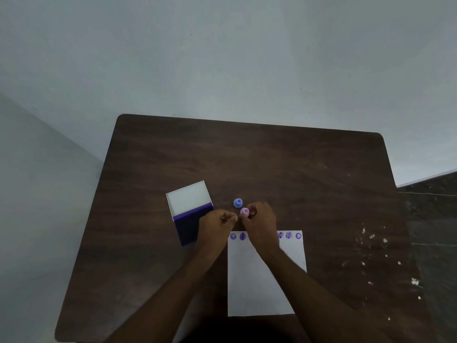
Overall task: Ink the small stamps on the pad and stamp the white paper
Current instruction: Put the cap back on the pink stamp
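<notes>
Your right hand (261, 220) pinches the pink stamp (244, 212) between its fingertips, just beyond the top edge of the white paper (257, 288). Your left hand (216, 222) is curled close beside it, fingers drawn together; you cannot tell whether it grips anything. The blue stamp (238, 203) stands on the table (272, 164) just behind the pink one. The open ink pad (189, 214) lies to the left, partly under your left hand. Purple prints (289, 235) line the paper's top edge.
</notes>
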The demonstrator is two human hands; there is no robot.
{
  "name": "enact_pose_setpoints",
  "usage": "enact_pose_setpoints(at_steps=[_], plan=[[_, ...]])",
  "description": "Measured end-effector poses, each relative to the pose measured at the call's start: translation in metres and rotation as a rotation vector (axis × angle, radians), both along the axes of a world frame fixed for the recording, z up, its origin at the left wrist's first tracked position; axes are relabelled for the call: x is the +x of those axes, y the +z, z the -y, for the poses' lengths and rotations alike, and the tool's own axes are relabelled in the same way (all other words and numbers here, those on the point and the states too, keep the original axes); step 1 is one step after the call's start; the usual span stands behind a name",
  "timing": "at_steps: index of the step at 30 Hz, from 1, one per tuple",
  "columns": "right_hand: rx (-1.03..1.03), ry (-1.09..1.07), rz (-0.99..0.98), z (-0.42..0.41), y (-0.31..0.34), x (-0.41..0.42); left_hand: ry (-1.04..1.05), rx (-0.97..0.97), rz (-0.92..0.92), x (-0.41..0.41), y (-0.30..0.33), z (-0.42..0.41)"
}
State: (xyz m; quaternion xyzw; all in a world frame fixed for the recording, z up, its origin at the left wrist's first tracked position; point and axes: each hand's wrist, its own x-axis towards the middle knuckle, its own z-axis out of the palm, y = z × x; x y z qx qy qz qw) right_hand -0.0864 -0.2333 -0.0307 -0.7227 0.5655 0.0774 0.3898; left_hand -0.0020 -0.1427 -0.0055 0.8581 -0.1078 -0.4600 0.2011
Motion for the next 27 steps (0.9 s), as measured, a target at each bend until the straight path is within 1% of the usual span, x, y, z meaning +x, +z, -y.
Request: enact_pose_setpoints(at_steps=[4,7,12,16,19,22,23,25,27], plan=[[-0.01,0.005,0.019,-0.002,0.001,-0.003,0.008,-0.138,0.023,-0.001,0.001,-0.002],[-0.024,-0.012,0.03,-0.003,0.002,-0.004,-0.008,-0.033,-0.002,0.002,0.003,-0.001],[-0.053,0.0,0.026,-0.004,0.005,-0.004,0.009,-0.037,0.002,0.001,-0.002,-0.003],[-0.064,0.002,0.024,-0.004,0.008,-0.004,0.057,-0.079,0.017,-0.001,-0.004,-0.006],[-0.085,0.012,0.031,-0.005,0.01,-0.004,0.052,-0.098,0.028,-0.001,-0.003,-0.009],[-0.106,0.023,0.028,-0.006,0.011,-0.004,0.095,-0.205,0.061,-0.003,-0.003,-0.014],[-0.104,0.022,0.031,-0.006,0.011,-0.004,0.118,-0.204,0.065,-0.004,-0.002,-0.016],[-0.113,0.019,0.062,-0.008,0.011,-0.004,0.139,-0.153,0.052,-0.004,-0.001,-0.021],[-0.124,0.024,0.105,-0.009,0.013,-0.004,0.175,-0.217,0.048,-0.002,-0.004,-0.029]])
